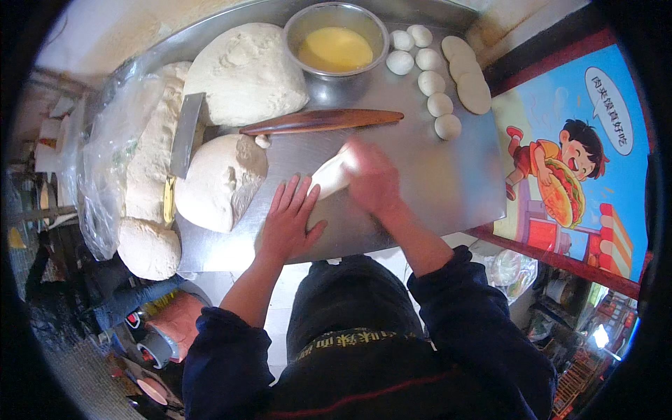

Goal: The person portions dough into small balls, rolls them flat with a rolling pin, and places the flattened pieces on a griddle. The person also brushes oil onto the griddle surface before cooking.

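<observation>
A flattened strip of pale dough [329,176] lies slantwise on the steel worktop [336,231]. My right hand [374,176], blurred by motion, is closed over its upper right end. At the lower left end, my left hand [291,220] lies palm down, its fingers apart and the index fingertip against the dough. Above both hands rests a wooden rolling pin [325,122] with tapered ends. Left of my left hand sits a cut mound of dough [218,184], with a dough scrap [262,140] by its top.
A metal bowl [386,39] holds yellow liquid. Several dough balls [431,83] and flat dough rounds [472,92] lie at the right. A cleaver [187,134] with a yellow handle stands among large dough masses [247,73], near plastic sheeting [113,142]. An illustrated panel [577,157] borders the right.
</observation>
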`<action>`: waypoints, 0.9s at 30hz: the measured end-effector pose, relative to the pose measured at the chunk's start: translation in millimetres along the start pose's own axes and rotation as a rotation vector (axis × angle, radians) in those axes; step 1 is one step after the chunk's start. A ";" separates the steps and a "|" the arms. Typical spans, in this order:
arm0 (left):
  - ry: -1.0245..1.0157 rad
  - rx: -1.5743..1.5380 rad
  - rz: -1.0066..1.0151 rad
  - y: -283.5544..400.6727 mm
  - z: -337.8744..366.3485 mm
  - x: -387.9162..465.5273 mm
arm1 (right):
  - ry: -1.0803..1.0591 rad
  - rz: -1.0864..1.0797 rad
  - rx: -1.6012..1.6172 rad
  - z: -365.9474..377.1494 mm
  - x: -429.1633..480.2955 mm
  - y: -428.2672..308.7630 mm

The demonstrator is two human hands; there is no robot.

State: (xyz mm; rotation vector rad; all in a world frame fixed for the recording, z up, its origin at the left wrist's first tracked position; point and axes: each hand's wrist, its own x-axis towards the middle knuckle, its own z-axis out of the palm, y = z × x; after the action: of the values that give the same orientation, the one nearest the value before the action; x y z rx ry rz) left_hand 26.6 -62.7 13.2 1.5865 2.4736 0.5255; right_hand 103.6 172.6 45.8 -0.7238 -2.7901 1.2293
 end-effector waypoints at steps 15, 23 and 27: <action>0.275 -0.020 -0.065 6.8 -4.6 -9.0 | 0.412 -0.014 -0.488 53.4 11.9 8.7; 0.271 -0.136 -0.136 17.3 -9.6 -59.9 | 0.468 -0.219 -0.329 118.1 -35.8 -25.7; 0.317 -0.319 -0.125 6.2 -24.2 -141.2 | 0.273 -0.543 -0.276 125.5 -76.9 -83.2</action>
State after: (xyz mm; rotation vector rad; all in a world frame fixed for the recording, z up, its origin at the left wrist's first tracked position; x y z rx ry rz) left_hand 84.4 -192.9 29.9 1.2995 2.5139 1.1631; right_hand 114.7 4.7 30.6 -0.0959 -2.6757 0.6107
